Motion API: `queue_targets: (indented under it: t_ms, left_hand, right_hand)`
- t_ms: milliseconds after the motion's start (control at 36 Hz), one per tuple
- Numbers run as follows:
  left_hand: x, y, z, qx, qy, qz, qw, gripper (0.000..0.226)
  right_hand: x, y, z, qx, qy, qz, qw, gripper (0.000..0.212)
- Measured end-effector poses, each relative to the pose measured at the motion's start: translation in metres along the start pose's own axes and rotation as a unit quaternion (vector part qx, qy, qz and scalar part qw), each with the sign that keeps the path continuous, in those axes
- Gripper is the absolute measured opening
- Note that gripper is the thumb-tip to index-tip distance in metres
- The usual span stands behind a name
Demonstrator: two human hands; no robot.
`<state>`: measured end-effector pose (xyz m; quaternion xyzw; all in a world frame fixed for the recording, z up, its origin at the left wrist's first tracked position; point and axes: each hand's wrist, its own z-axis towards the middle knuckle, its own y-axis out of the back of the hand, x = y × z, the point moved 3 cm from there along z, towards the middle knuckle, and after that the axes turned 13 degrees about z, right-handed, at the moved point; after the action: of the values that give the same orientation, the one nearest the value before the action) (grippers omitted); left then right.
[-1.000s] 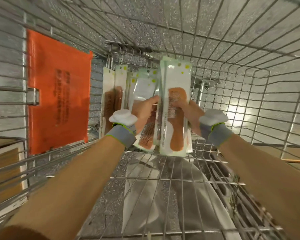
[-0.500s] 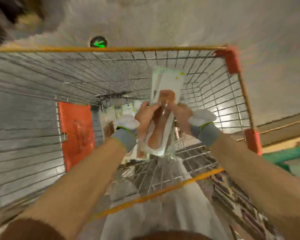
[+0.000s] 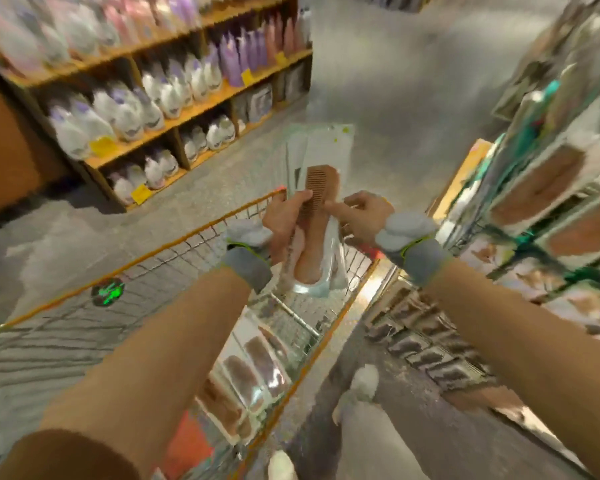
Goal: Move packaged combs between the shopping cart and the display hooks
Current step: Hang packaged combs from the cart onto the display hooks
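Observation:
A small stack of packaged combs (image 3: 321, 188), brown combs in clear and white sleeves, is held upright above the shopping cart (image 3: 201, 233). My left hand (image 3: 284, 220) grips the stack's left edge, thumb across the front. My right hand (image 3: 362, 216) pinches its right edge with the forefinger on the front pack. More packaged combs (image 3: 253, 372) lie inside the cart below. Blurred comb packs hang on the display (image 3: 541, 181) at the right; the hooks themselves are not distinct.
Wooden shelves (image 3: 174, 116) with white and purple bottles line the left side of the aisle. Grey floor (image 3: 395, 81) runs ahead. The cart's orange-trimmed rim crosses under my hands. My shoes (image 3: 361, 382) show beside the cart's right side.
Both hands have lifted the stack of combs out of the cart to above its rim. My view has swung up from the cart's inside to the aisle and the display on the right.

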<state>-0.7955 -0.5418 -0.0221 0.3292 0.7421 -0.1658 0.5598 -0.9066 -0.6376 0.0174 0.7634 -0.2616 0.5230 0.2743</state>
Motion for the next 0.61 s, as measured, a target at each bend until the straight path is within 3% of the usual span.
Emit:
queue_targets:
  t_ms: [139,194,361,500,556,611]
  left_hand:
    - [-0.045,-0.039,-0.005,0.071,-0.039,-0.004,0.997,0.096]
    - [-0.073,-0.056,-0.028,0.106,-0.047,0.009,0.993,0.087]
    - [-0.118,-0.093,-0.055,0.162,-0.091,0.018,0.982,0.03]
    - [-0.138,-0.121,-0.067,0.155,-0.114,0.029,0.981,0.024]
    - [-0.146,-0.132,-0.078,0.139,-0.124,0.041,0.982,0.03]
    - [-0.15,-0.137,-0.086,0.12,-0.139,0.05,0.982,0.023]
  right_hand:
    - [0.035,0.05,-0.029,-0.05,0.028,0.015,0.998,0.019]
    - [0.051,0.074,-0.045,-0.092,0.044,0.039,0.994,0.016]
    - [0.073,0.13,-0.081,-0.153,0.076,0.118,0.978,0.013]
    - [0.077,0.165,-0.111,-0.209,0.099,0.059,0.971,0.036]
    - [0.079,0.18,-0.128,-0.23,0.107,0.042,0.966,0.028]
    - [0.079,0.188,-0.138,-0.243,0.115,0.032,0.963,0.017]
